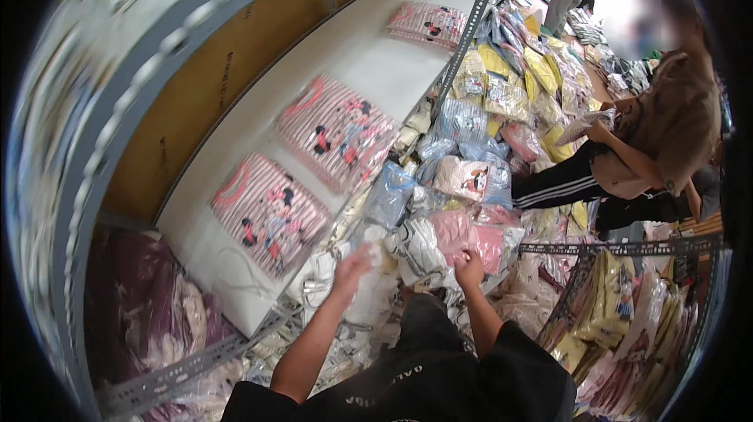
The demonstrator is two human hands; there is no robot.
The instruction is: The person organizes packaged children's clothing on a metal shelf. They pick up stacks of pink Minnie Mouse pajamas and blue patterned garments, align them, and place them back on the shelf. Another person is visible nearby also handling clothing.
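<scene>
My right hand [469, 270] is closed on the near edge of a plastic-bagged pink and white garment [459, 238], which lies over or is held just above the heap; I cannot tell which. To its left, my left hand [353, 267] is smeared by motion over clear-bagged white garments [369, 296], so its fingers do not show clearly. A light blue bagged garment [390, 194] and a pale pink one with a cartoon print [463, 179] lie just beyond my hands.
A white shelf [235, 120] on my left bears striped pink garment stacks [271, 214], with others [337, 132] farther along. Perforated metal posts [471, 26] and a rail [627, 246] frame the space. Another person [667, 116] stands at right holding a bagged garment. Yellow bags [541, 69] heap behind.
</scene>
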